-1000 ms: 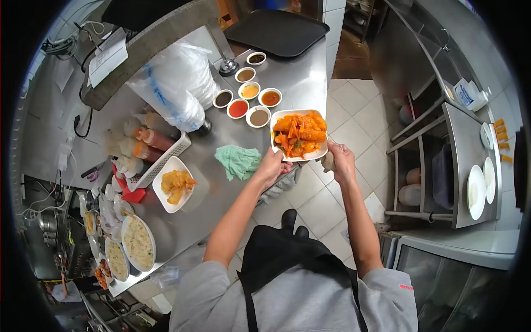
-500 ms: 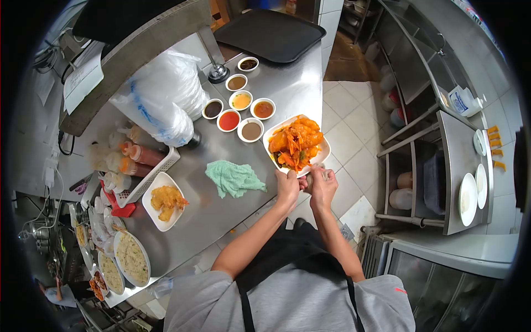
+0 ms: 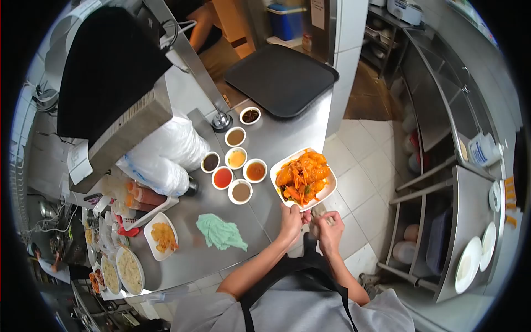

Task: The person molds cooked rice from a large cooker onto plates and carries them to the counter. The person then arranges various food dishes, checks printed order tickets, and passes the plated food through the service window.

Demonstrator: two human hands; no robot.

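Observation:
My left hand (image 3: 291,222) grips the near edge of a white square dish (image 3: 333,185), which holds orange, sauce-covered food (image 3: 303,176). Just to the right, my right hand (image 3: 328,228) is closed on a greyish cloth (image 3: 319,211) close under the dish's near edge. Both hands are beyond the counter's right edge. A crumpled green cloth (image 3: 221,232) lies on the steel counter to the left. Left of the dish are several small sauce bowls, among them a red one (image 3: 222,177) and a brown one (image 3: 240,191).
A black tray (image 3: 282,80) rests at the counter's far end. Fried food sits in a white dish (image 3: 148,237) at left, near rice bowls (image 3: 130,271) and plastic bags (image 3: 166,155). A steel shelf unit (image 3: 470,216) stands right. Parts of other people show at top and far left.
The view has tilted up, showing more beyond the tray. My right hand has come from the dish's right side to beside my left hand. The dish has turned slightly.

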